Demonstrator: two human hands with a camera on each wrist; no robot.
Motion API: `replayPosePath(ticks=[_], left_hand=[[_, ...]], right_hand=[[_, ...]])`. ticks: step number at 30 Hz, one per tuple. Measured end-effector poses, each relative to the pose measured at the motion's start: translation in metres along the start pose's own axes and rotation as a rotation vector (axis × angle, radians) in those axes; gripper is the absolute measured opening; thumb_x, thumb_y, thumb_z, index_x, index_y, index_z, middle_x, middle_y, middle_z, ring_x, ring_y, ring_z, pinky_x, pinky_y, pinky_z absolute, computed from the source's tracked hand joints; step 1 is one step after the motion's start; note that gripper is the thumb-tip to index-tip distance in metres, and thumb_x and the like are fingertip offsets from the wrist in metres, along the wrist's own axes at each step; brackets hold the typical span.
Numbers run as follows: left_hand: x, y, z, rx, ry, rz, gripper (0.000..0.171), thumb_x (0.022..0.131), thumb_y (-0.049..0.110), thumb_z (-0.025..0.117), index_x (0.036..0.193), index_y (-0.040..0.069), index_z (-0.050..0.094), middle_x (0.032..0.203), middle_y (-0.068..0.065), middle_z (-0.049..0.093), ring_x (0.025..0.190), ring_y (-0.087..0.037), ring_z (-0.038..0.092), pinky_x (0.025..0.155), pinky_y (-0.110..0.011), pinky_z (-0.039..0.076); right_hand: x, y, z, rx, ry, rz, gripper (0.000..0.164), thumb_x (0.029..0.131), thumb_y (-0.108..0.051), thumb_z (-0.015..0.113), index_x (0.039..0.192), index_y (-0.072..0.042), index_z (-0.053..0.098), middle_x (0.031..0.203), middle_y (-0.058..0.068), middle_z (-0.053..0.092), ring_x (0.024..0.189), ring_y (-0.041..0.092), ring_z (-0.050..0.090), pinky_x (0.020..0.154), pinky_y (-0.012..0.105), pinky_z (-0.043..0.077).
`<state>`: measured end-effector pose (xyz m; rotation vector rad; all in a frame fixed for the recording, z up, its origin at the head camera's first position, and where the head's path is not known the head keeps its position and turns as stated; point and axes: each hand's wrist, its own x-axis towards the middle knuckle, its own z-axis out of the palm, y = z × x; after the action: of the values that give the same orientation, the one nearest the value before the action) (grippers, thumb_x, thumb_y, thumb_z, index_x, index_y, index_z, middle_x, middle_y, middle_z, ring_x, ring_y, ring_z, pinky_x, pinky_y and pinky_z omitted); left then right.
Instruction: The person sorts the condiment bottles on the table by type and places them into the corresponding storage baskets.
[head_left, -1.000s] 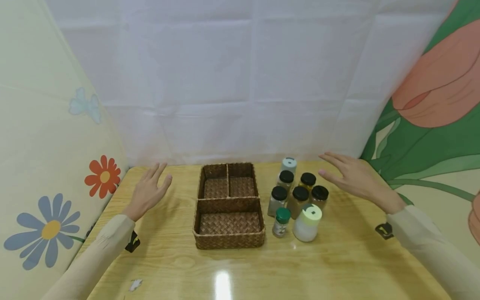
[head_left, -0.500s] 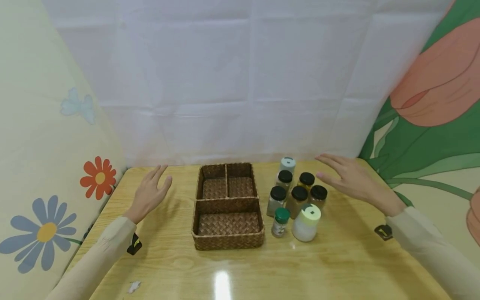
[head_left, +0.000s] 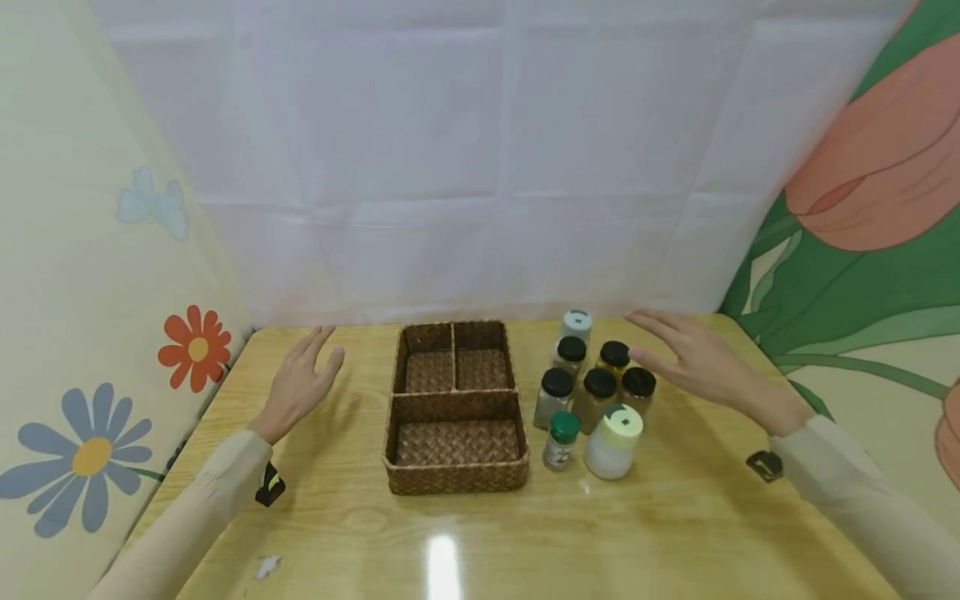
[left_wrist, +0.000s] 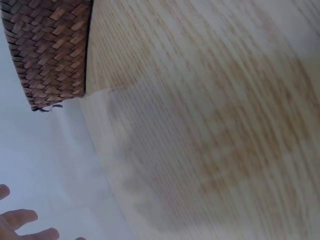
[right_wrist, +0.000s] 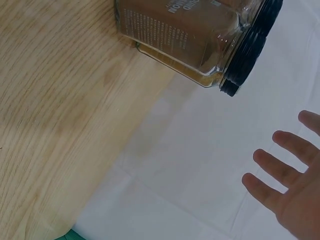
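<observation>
My left hand (head_left: 302, 385) is held over the table left of a brown woven basket (head_left: 457, 479), fingers extended and holding nothing. The basket has two small compartments at the back and a wide one in front. In the left wrist view, fingertips (left_wrist: 20, 218) show at the lower left, apart from the basket's corner (left_wrist: 50, 55). My right hand (head_left: 697, 360) hovers with spread fingers just right of a group of spice jars, its thumb near a black-lidded jar (head_left: 614, 355). The right wrist view shows a glass jar of brown powder (right_wrist: 170, 30) beyond that hand's reach.
Several black-lidded jars stand close together right of the basket. In front are a small green-lidded shaker (head_left: 561, 442) and a white bottle with a yellow-green cap (head_left: 613, 446); a pale-capped bottle (head_left: 577, 325) stands behind. A white cloth (head_left: 420, 167) hangs along the table's back edge.
My right hand has drifted slightly left toward the jars. The left hand stays nearly where it was, and the basket and jars keep their places.
</observation>
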<state>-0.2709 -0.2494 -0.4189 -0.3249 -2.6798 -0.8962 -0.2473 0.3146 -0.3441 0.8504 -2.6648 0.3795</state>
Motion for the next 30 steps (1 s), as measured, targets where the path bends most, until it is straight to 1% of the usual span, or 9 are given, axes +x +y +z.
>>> replayPosePath(ticks=[5,9,14,17,22,25,30], left_hand=[[-0.001,0.002,-0.001,-0.007,0.006,0.000,0.062,0.106,0.045,0.039,0.154,0.007,0.036,0.156,-0.025,0.029,0.139,-0.050,0.028,0.107,-0.070,0.023],[-0.001,0.005,0.000,-0.012,0.006,-0.002,0.061,0.106,0.044,0.040,0.154,0.007,0.036,0.156,-0.024,0.030,0.139,-0.050,0.029,0.107,-0.069,0.024],[-0.001,0.005,0.004,-0.029,-0.013,-0.011,0.060,0.106,0.043,0.041,0.155,0.009,0.035,0.157,-0.023,0.029,0.139,-0.049,0.028,0.107,-0.070,0.024],[0.000,0.005,0.005,-0.033,-0.023,-0.012,0.061,0.106,0.044,0.041,0.156,0.010,0.034,0.157,-0.023,0.028,0.139,-0.049,0.028,0.107,-0.070,0.024],[0.000,0.006,0.005,-0.045,-0.015,-0.011,0.062,0.106,0.047,0.039,0.156,0.010,0.033,0.157,-0.023,0.028,0.139,-0.049,0.029,0.107,-0.070,0.024],[0.000,0.008,0.005,-0.054,-0.016,-0.011,0.063,0.105,0.049,0.039,0.156,0.010,0.033,0.157,-0.022,0.029,0.140,-0.048,0.029,0.107,-0.069,0.025],[-0.001,0.010,0.007,-0.065,-0.013,-0.019,0.063,0.106,0.047,0.039,0.155,0.008,0.035,0.157,-0.023,0.030,0.140,-0.047,0.029,0.108,-0.068,0.025]], right_hand=[[-0.003,-0.001,0.000,0.010,-0.002,-0.019,0.056,0.098,-0.034,0.063,0.146,-0.009,0.049,0.145,0.023,0.046,0.128,0.049,0.043,0.097,0.068,0.036],[-0.005,-0.002,-0.001,0.026,0.017,-0.056,0.054,0.097,-0.031,0.065,0.144,-0.008,0.051,0.144,0.022,0.047,0.127,0.048,0.044,0.097,0.067,0.037],[-0.006,-0.005,-0.001,0.052,0.041,-0.111,0.052,0.095,-0.025,0.069,0.141,-0.006,0.054,0.142,0.021,0.050,0.126,0.047,0.047,0.096,0.066,0.039],[-0.006,-0.007,-0.002,0.062,0.040,-0.126,0.052,0.094,-0.023,0.070,0.141,-0.006,0.055,0.141,0.021,0.051,0.125,0.046,0.047,0.095,0.066,0.040],[-0.006,-0.010,-0.002,0.072,0.027,-0.135,0.053,0.094,-0.024,0.070,0.142,-0.007,0.054,0.141,0.020,0.051,0.125,0.045,0.048,0.094,0.065,0.041],[-0.007,-0.012,-0.001,0.075,0.027,-0.152,0.054,0.093,-0.024,0.071,0.142,-0.007,0.054,0.141,0.020,0.051,0.125,0.045,0.048,0.094,0.065,0.041],[-0.008,-0.017,-0.001,0.077,0.028,-0.185,0.056,0.090,-0.022,0.074,0.141,-0.008,0.055,0.141,0.017,0.052,0.126,0.042,0.049,0.094,0.064,0.042]])
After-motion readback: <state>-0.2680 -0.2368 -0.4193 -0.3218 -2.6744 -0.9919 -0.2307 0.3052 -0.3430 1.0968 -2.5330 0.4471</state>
